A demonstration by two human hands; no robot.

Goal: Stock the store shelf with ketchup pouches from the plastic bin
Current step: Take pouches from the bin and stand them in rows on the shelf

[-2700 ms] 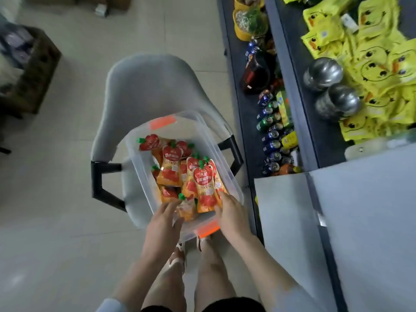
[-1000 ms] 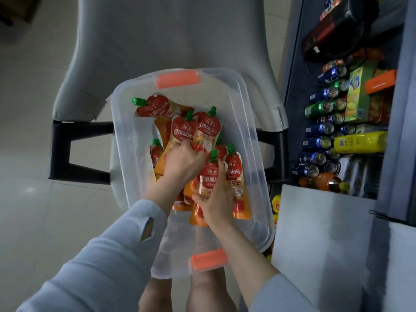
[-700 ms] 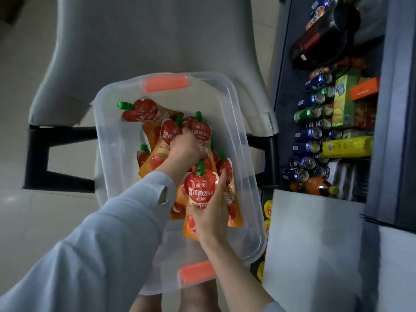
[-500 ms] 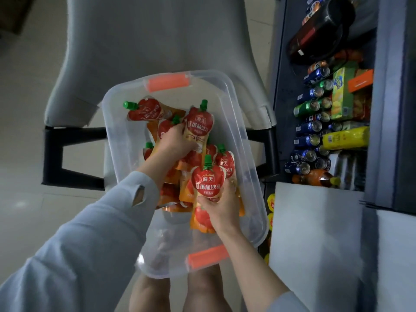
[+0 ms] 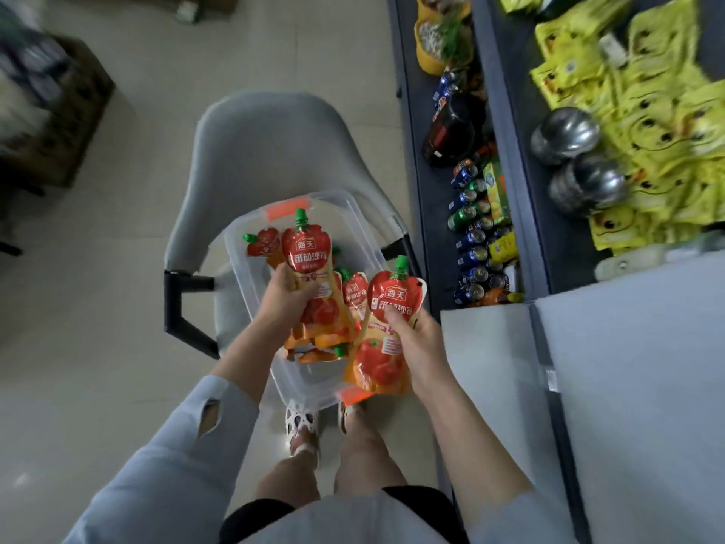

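We see the shelf (image 5: 506, 111) running down the right side, its dark tiers going from near to far. Yellow packets (image 5: 667, 111) are heaped on its far right tier, with two metal bowls (image 5: 565, 135) just left of them. A pale board (image 5: 627, 386) fills the near right.

Left of the shelf a grey chair (image 5: 266, 143) with black arms stands on the tiled floor (image 5: 98, 308). On its seat sits the clear bin (image 5: 247, 284), an orange handle at its far end and another at its near end.

The left hand (image 5: 284, 296) is over the middle of the bin. Its fingers are curled round the lower half of the left pouch (image 5: 308, 253), which stands upright with its green cap pointing far.

The right hand (image 5: 416, 339) is at the bin's near right corner. Its thumb presses on the front of the right pouch (image 5: 392, 308); the other fingers are behind the pouch, hidden. The bottom of this pouch overlaps the near handle.

Loose pouches (image 5: 353, 292) lie in the bin between the two hands, and one more at its far left.

A row of cans (image 5: 470, 229) lies on the low tier, just right of the chair.
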